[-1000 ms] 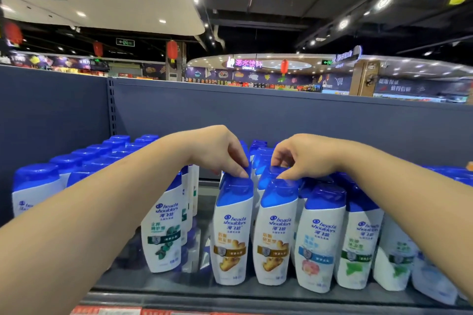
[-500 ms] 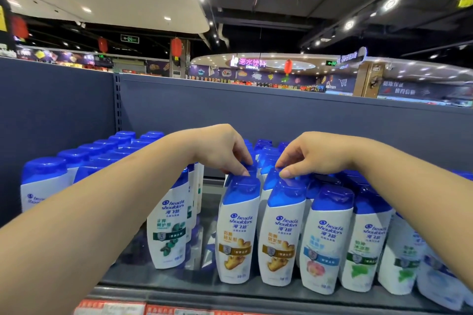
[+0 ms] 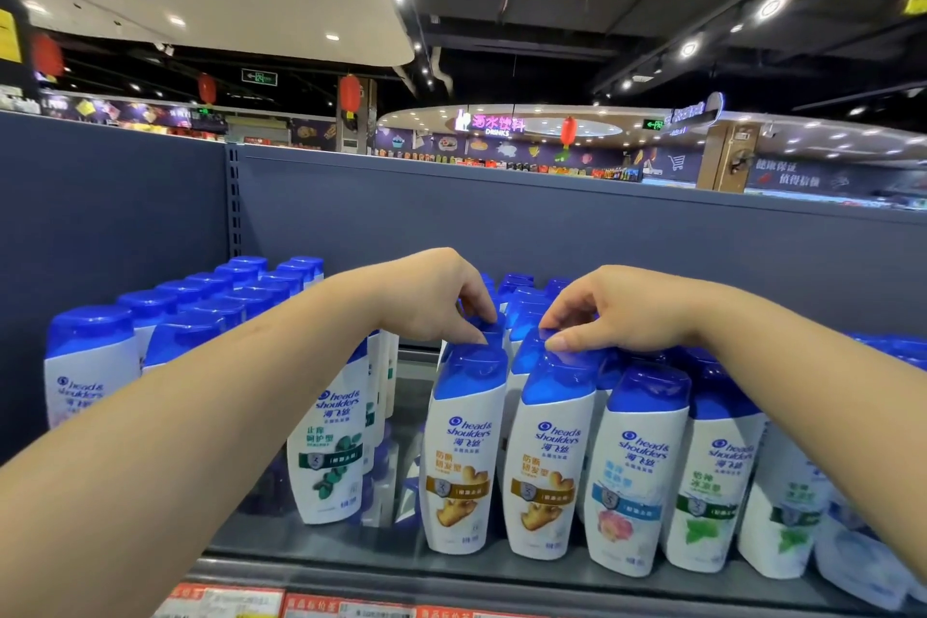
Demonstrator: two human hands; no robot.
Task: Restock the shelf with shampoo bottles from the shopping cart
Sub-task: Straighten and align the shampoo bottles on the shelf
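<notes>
Two white shampoo bottles with blue caps and gold ginger labels stand side by side at the front of the shelf [image 3: 351, 552]. My left hand [image 3: 431, 296] reaches over from the left and pinches the cap of the left ginger bottle [image 3: 464, 462] with its fingertips. The cap of the right ginger bottle [image 3: 547, 472] is pinched the same way by my right hand [image 3: 617, 311]. Both bottles rest on the shelf, leaning slightly. More blue caps line up behind them, partly hidden by my hands. No shopping cart is in view.
A green-label bottle [image 3: 328, 457] stands left of a gap in the row. Rows of bottles [image 3: 90, 366] fill the far left; a pink-label bottle [image 3: 632, 482] and a mint-label bottle [image 3: 712, 487] crowd the right. The grey back panel [image 3: 552, 226] closes the shelf. Price tags [image 3: 311, 605] line the front edge.
Both hands stay on the two caps. My right hand's hold has eased from a fuller grasp to the fingertips. The view has shifted slightly.
</notes>
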